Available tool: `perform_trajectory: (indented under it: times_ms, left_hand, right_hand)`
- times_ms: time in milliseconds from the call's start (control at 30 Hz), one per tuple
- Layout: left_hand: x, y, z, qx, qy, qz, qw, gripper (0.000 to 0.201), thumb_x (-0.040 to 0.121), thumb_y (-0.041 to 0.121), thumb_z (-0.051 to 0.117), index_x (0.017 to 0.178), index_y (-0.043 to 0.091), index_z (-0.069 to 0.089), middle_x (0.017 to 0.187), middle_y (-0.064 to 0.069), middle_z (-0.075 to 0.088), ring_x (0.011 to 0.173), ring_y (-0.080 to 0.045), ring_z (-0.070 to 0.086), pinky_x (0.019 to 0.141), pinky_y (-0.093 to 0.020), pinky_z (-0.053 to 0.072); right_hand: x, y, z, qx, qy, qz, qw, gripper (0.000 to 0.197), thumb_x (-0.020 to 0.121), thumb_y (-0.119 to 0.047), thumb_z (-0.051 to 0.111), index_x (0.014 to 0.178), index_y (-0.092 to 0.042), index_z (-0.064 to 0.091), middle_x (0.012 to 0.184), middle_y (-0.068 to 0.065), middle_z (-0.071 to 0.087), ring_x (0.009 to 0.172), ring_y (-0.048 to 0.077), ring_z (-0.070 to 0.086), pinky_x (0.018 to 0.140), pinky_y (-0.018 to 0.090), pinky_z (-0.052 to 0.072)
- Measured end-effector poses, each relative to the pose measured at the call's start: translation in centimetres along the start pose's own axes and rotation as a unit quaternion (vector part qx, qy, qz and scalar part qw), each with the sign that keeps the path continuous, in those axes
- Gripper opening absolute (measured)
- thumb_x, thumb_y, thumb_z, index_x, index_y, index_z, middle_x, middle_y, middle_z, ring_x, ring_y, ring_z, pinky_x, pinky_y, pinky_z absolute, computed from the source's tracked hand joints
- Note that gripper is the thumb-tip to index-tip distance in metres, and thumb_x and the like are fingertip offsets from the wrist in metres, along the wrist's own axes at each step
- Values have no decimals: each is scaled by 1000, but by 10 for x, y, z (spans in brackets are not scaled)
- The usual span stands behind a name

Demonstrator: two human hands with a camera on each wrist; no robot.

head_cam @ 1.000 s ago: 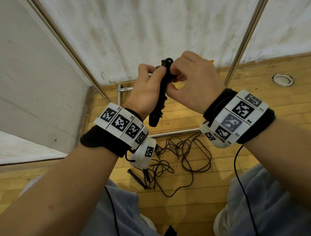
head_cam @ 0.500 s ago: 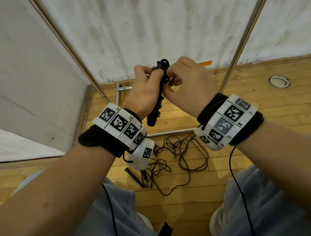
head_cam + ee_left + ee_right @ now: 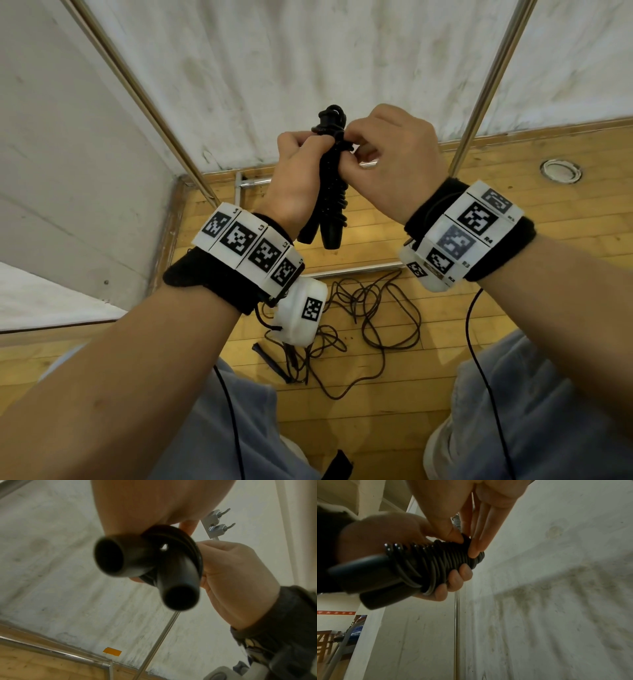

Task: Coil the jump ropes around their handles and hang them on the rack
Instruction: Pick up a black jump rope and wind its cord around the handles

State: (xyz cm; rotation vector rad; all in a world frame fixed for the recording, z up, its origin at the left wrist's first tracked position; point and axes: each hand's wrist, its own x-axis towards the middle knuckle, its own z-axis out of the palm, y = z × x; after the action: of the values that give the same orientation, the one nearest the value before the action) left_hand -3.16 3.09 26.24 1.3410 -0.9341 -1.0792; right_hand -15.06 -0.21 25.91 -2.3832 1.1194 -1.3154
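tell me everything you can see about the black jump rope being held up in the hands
The jump rope is all black: two smooth handles side by side, bound by many tight turns of thin glossy cord. The handles' round butt ends point down toward the floor and splay slightly apart; a small loop of cord sticks out at the top. It is held roughly upright in the air in front of the wall. The left hand grips the wrapped middle, while the right hand pinches the cord near the top.

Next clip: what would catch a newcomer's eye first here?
Centre frame, the coiled jump rope, wound tightly round its two black handles, gripped by the left hand while the right hand pinches its top turns. Below, on the wooden floor, another loose rope lies tangled.
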Motion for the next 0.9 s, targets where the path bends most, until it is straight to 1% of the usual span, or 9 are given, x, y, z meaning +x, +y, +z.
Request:
perform_trajectory:
  times_ms: [67,133,267,367,467,567,667,800,900]
  left_hand:
    - [2,1,0,-36,-10,-26,999,23,97,20,45,113,4,44,98,-12,51,57,-11,60,49,-25,49]
    - [3,3,-1,-57,-16,-42,997,40,96,21,46,126,-5,46,104,-18,54,69,-18,60,57,-29,49]
    - [4,9,-2,-35,-11,11,999,26,98,14,47,114,-3,57,102,-18,61,83,-24,60,75,-37,51]
    - [3,7,-4,58,18,80,995,27,96,16,52,119,3,56,109,-15,63,97,-26,62,92,-43,51]
    - [0,3,-6,156,42,160,974,32,93,20,57,123,9,52,105,3,61,96,-11,60,87,-26,50]
    - [-1,1,-9,201,58,217,953,37,91,22,59,124,9,50,99,13,57,88,-1,57,79,-14,45]
    - [-4,0,-11,231,48,237,943,43,89,25,60,126,9,49,99,15,56,88,0,57,80,-13,45]
    - [-8,0,-6,199,10,205,958,49,83,33,52,126,10,50,95,14,57,84,2,57,77,-17,47]
    - [-9,1,-3,174,-13,175,969,36,88,27,54,121,12,52,89,10,60,71,2,59,66,-19,50]
  right_hand:
    - [2,0,-2,-6,5,-4,1000,17,78,-12,58,86,-1,69,81,14,62,62,24,61,63,41,53]
    - [7,2,-4,-9,3,-11,1000,18,78,-12,57,86,-1,68,82,14,61,62,24,61,63,42,53]
    - [16,4,-8,41,-53,6,998,17,79,-10,58,91,-3,68,92,10,56,73,21,62,72,35,54]
    - [20,3,-9,136,-54,107,983,9,79,-15,63,82,-10,70,89,-1,56,74,11,60,71,20,51]
    - [21,-1,-8,274,-31,229,933,11,83,-18,67,74,-12,71,71,3,64,57,11,60,61,24,53]
    - [17,-6,-7,373,-43,298,878,9,82,-11,69,75,-7,71,60,6,60,50,17,54,59,30,53]
    - [14,-8,-7,389,-42,332,858,12,80,-5,64,68,-5,66,55,6,52,47,18,51,53,28,47]
    - [13,-9,-9,397,-41,357,844,25,82,-8,55,59,-9,47,55,5,39,42,17,44,46,26,40]
    - [17,-3,-12,417,-29,399,816,23,85,-10,49,62,-10,46,51,1,36,40,16,40,45,23,38]
